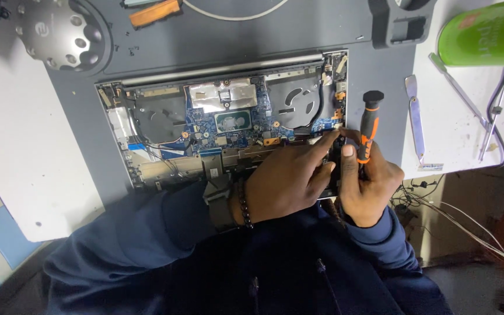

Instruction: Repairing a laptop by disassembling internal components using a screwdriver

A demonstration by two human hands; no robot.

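While we've got the back off this laptop [147, 102], here's how things sit, going left to right. Far left there's a round grey metal disc with holes [62, 35] on the dark mat [380, 76], well away from the work. The open laptop fills the middle, its blue board [228, 125] and the fan [298, 102] showing bare.

Our left hand [287, 181] comes in from the near side and lies over the near right part of the laptop, index finger stretched out onto the parts by the right edge. It isn't gripping anything we can see, just pressing and steadying. Our right hand [368, 186] is closed around the orange-and-black screwdriver [368, 125], which stands nearly upright just right of that fingertip. Its tip is hidden behind the fingers, so we can't say which screw it's on.

To do this well, we'd say keep the driver straight up, push down before turning, and keep that left finger close so nothing shifts.

Further right on the white table lie a flat metal pry tool [415, 116], tweezers [462, 99] and a green can [485, 32], all well apart from the hands.
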